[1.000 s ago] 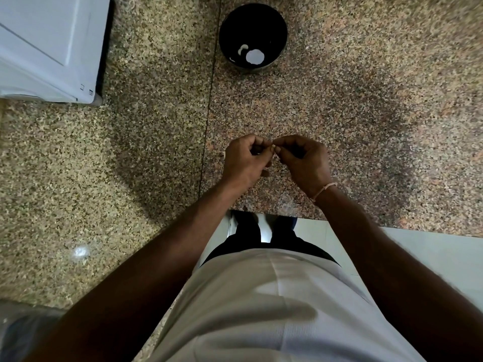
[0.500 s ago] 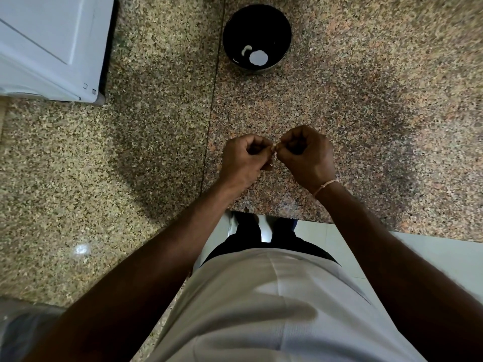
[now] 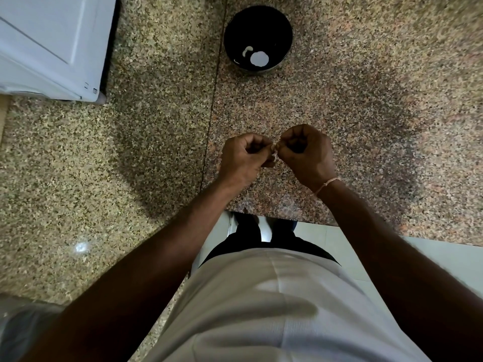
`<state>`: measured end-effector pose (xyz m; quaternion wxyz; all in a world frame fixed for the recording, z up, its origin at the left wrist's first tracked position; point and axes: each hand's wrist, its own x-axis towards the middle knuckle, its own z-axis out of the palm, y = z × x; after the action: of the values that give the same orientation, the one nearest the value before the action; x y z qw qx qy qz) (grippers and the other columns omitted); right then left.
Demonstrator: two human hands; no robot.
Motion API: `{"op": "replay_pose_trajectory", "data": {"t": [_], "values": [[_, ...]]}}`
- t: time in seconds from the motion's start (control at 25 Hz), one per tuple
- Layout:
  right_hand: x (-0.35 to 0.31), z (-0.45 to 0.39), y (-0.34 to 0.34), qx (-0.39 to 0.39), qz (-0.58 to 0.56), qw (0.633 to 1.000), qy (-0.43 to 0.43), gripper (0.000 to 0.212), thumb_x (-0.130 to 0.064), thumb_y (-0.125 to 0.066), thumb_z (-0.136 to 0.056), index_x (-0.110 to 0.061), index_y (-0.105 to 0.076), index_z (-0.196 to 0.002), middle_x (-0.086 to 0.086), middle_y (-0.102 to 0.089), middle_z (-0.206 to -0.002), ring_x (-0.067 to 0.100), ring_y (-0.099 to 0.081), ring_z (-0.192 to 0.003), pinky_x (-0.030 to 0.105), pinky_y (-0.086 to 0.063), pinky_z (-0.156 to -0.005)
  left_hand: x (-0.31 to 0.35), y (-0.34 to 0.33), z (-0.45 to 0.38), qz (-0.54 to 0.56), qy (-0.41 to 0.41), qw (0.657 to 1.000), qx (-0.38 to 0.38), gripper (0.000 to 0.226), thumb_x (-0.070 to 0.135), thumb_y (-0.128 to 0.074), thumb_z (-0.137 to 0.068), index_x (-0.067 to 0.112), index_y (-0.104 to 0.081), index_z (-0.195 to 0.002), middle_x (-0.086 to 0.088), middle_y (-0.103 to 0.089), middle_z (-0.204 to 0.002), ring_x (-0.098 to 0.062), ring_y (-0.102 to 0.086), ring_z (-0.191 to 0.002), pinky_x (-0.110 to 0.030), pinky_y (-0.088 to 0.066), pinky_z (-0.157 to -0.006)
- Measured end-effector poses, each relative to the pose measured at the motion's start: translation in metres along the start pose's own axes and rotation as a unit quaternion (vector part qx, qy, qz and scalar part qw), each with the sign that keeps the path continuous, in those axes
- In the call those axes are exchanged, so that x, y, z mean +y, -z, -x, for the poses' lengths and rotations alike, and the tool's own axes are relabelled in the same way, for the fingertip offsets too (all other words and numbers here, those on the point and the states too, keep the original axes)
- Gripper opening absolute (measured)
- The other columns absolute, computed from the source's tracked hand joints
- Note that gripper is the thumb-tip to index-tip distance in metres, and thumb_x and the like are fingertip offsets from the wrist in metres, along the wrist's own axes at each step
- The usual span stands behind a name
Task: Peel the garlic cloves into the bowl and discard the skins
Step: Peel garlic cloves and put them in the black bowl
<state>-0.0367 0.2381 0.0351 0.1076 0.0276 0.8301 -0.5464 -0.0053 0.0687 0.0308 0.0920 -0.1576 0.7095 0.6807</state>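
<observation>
A small pale garlic clove (image 3: 274, 150) is pinched between the fingertips of both hands above the granite counter (image 3: 156, 152). My left hand (image 3: 243, 160) grips it from the left with curled fingers. My right hand (image 3: 305, 155), a thin band at its wrist, pinches it from the right. Most of the clove is hidden by the fingers. A dark round bowl (image 3: 282, 24) stands at the far side of the counter, well beyond the hands, with pale peeled pieces (image 3: 257, 58) in its bottom.
A white appliance (image 3: 49, 45) sits at the counter's far left corner. A clear plastic bag (image 3: 15, 327) shows at the bottom left. The counter's front edge runs just below the hands, with white floor tiles (image 3: 431, 259) and my feet beneath.
My right hand has rolled its knuckles further up and over the clove. The left hand has barely moved. The view has shifted slightly, so the bowl sits lower in frame.
</observation>
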Motion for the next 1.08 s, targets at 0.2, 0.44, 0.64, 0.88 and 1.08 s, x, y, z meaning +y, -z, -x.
{"op": "replay_pose_trajectory", "data": {"t": [0.2, 0.44, 0.64, 0.88, 1.08], "values": [[0.000, -0.002, 0.005, -0.014, -0.051, 0.998, -0.020, 0.020, -0.012, -0.084, -0.083, -0.016, -0.071, -0.097, 0.001, -0.077, -0.084, 0.016, -0.076, -0.077, 0.044, -0.065, -0.074, 0.004, -0.001, -0.001, -0.055, -0.044, 0.998, 0.003, 0.008, 0.001, -0.076, -0.092, 0.001, -0.075, -0.100, -0.008, -0.078, -0.087, -0.023, -0.077, -0.076, -0.036, -0.066, -0.072], [-0.002, 0.000, 0.006, 0.007, -0.029, 0.999, -0.012, 0.020, -0.014, -0.083, -0.079, -0.025, -0.070, -0.091, -0.004, -0.077, -0.082, 0.010, -0.075, -0.076, 0.038, -0.064, -0.071, 0.011, -0.005, 0.000, -0.121, -0.070, 0.990, 0.006, 0.010, 0.001, -0.077, -0.091, 0.002, -0.076, -0.101, -0.009, -0.077, -0.091, -0.027, -0.076, -0.081, -0.047, -0.066, -0.077], [-0.003, 0.002, 0.009, 0.010, -0.018, 1.000, 0.010, 0.019, -0.013, -0.080, -0.077, -0.024, -0.070, -0.090, -0.009, -0.075, -0.081, 0.004, -0.073, -0.074, 0.021, -0.058, -0.064, 0.007, -0.007, 0.002, -0.104, -0.068, 0.992, 0.000, 0.010, 0.000, -0.078, -0.089, 0.003, -0.076, -0.099, -0.008, -0.077, -0.088, -0.027, -0.077, -0.080, -0.049, -0.066, -0.077], [0.003, 0.003, 0.010, -0.011, -0.085, 0.996, -0.032, 0.021, -0.005, -0.080, -0.079, -0.016, -0.069, -0.093, -0.004, -0.077, -0.078, 0.009, -0.074, -0.072, 0.024, -0.059, -0.064, -0.003, -0.005, 0.003, 0.049, -0.006, 0.998, -0.032, 0.011, -0.003, -0.075, -0.092, -0.003, -0.073, -0.102, -0.018, -0.076, -0.094, -0.030, -0.076, -0.083, -0.043, -0.066, -0.075], [0.007, 0.005, 0.012, -0.038, -0.159, 0.984, -0.073, 0.017, 0.003, -0.074, -0.087, -0.003, -0.067, -0.101, 0.010, -0.075, -0.084, 0.019, -0.071, -0.072, 0.034, -0.062, -0.071, -0.010, -0.006, 0.005, 0.151, 0.049, 0.987, -0.034, 0.009, -0.002, -0.075, -0.092, 0.000, -0.073, -0.101, -0.016, -0.077, -0.091, -0.028, -0.076, -0.082, -0.039, -0.065, -0.075]]}}
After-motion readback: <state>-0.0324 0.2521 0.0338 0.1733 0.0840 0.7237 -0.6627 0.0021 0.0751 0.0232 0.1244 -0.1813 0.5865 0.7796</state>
